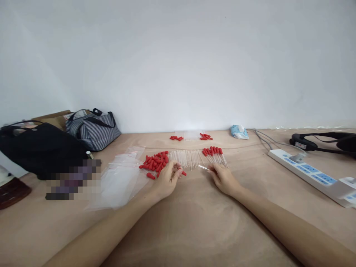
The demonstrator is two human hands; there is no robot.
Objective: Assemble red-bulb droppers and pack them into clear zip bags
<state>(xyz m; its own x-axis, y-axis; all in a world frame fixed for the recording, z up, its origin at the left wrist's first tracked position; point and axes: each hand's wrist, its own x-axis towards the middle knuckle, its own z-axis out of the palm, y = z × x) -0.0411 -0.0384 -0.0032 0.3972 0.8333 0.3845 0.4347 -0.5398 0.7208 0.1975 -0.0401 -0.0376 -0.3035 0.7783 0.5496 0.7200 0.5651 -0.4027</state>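
Pinched in the fingers of my left hand (pixel 169 178) is a red rubber dropper bulb (pixel 184 173). My right hand (pixel 224 179) grips a clear glass dropper tube (pixel 203 168), whose free end points left toward that bulb; the two are apart. Loose red bulbs (pixel 154 163) lie heaped just beyond and left of my left hand. A row of clear tubes (pixel 185 157) is spread between and beyond the hands. Past my right hand lie several droppers (pixel 214 151), tubes with red bulbs on their ends.
Clear zip bags (pixel 119 178) lie at left, near a striped bag (pixel 93 128) and a black bag (pixel 44 148). More red bulbs (pixel 205 137) and tubes lie by the wall. At right are a blue-white packet (pixel 239 132), a power strip (pixel 306 172) and a black headset (pixel 319 141).
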